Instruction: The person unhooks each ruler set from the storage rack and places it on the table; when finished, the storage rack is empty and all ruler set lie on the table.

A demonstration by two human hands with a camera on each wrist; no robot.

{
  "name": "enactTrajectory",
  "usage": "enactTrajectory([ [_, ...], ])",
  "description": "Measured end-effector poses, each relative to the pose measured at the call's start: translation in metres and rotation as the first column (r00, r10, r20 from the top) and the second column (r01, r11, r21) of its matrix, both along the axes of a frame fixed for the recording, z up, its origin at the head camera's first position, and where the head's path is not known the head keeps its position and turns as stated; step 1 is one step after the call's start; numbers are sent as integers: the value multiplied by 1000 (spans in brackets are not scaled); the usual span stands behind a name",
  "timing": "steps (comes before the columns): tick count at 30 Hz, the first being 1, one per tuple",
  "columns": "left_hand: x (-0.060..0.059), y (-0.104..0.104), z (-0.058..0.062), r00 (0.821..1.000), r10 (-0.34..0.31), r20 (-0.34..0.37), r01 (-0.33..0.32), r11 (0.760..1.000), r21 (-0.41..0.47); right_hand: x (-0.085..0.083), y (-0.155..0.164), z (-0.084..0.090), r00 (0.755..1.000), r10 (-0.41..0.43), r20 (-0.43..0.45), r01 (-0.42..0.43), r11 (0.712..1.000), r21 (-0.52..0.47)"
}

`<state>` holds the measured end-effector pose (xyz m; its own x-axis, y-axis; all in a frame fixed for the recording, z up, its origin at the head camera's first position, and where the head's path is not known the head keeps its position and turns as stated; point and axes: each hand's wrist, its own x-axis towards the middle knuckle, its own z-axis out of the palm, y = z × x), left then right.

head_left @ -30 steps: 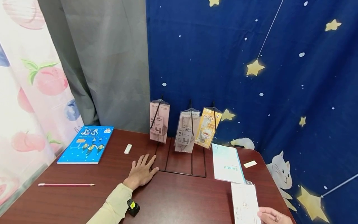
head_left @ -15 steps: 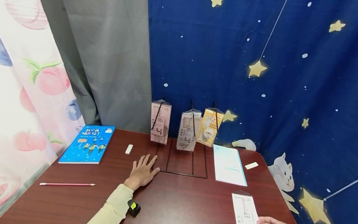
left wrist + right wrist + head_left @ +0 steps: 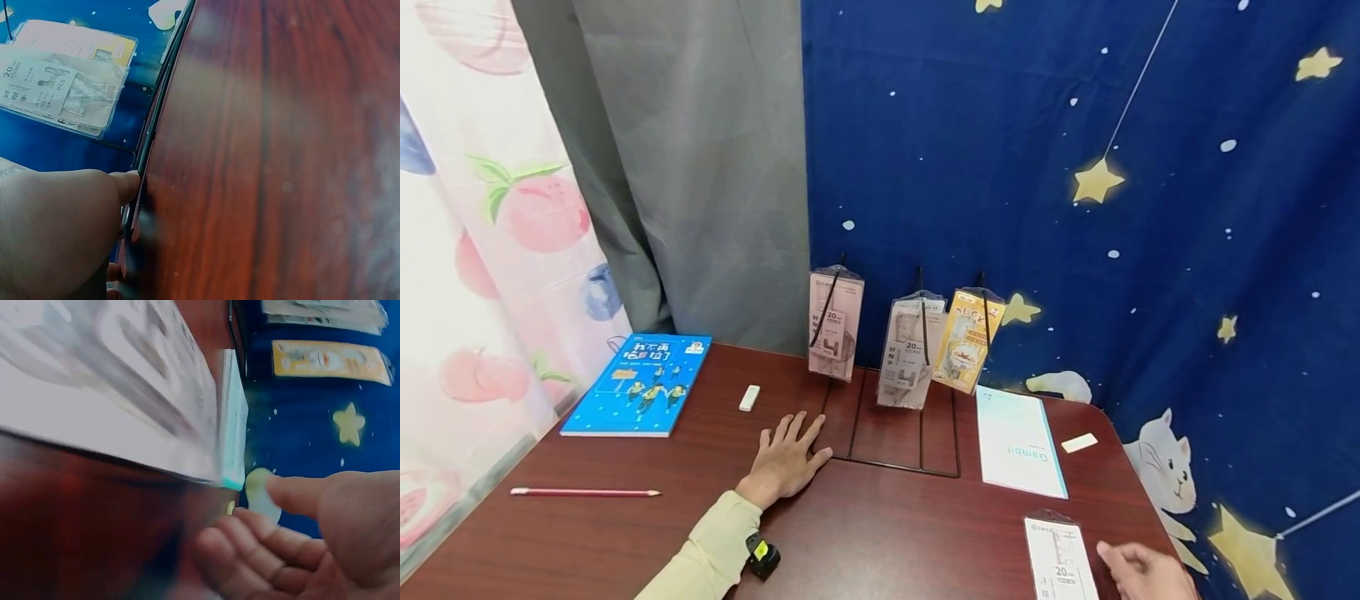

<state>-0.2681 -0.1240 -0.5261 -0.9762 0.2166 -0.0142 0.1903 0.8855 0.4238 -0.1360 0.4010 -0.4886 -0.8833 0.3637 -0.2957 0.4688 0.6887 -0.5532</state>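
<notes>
1. Fingers of the left hand are spread on the table, pointing toward 1 o'clock (12 being the far side) and gripping nothing. The thumb appears to touch the corner of the wire rack. The forearm comes in between 7 and 8 o'clock.
2. The wire rack sits between 2 and 3 o'clock from that hand. Its thin bars look rigid and probably light enough to shift; the low front bar seems the place to steady it.
3. From its near bar, a pink packet hangs at 11 o'clock, a grey packet at 12, a yellow packet at 1. All should swing easily.
4. The white packet lies at 4 o'clock from the rack, its near end out of view. It should be light, flat, card-stiff and slippery, its clear top flap easily creased. Pinch a long side edge, clear of the flap.
5. The right hand is just beside it at 3 o'clock, not touching; its fingers are loosely bent, thumb apart, pinching nothing.
</notes>
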Motion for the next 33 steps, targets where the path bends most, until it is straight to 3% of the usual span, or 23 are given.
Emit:
enactTrajectory([
  [2, -1, 1, 0, 1000, -3, -2, 3, 1000, -4, -12, -9, 16, 995, 59, -85, -52, 995, 89],
  [4, -2, 1, 0, 1000, -4, -7, 3, 1000, -7, -28, -22, 28, 968, 114, -225, -89, 989, 116],
  [6, -3, 1, 0, 1000, -2, -16, 2, 1000, -9, -47, -36, 36, 915, 154, -373, -119, 986, 116],
  [10, -4, 3, -1, 999, -9, -31, 9, 1000, 2, -89, -64, 46, 782, 157, -603, -130, 988, 88],
  [12, -3, 4, -1, 999, -7, -31, 7, 1000, 1, -110, -78, 51, 746, 127, -653, -144, 989, 28],
  [15, -2, 4, 0, 1000, -1, -27, 1, 1000, -2, -141, -99, 56, 715, 72, -695, -196, 976, -100],
  [20, 3, 3, 2, 1000, 16, -1, -16, 1000, -11, -182, -125, 58, 702, 46, -711, -278, 937, -214],
  [25, 5, 3, 2, 1000, 20, 2, -20, 1000, -18, -209, -141, 56, 684, -40, -728, -295, 898, -326],
  [30, 5, 3, -1, 1000, 17, -12, -17, 1000, -1, -222, -149, 59, 716, -108, -690, -267, 871, -413],
  [33, 3, 3, -3, 1000, 11, -27, -10, 1000, 11, -226, -149, 61, 716, -130, -686, -266, 858, -440],
])
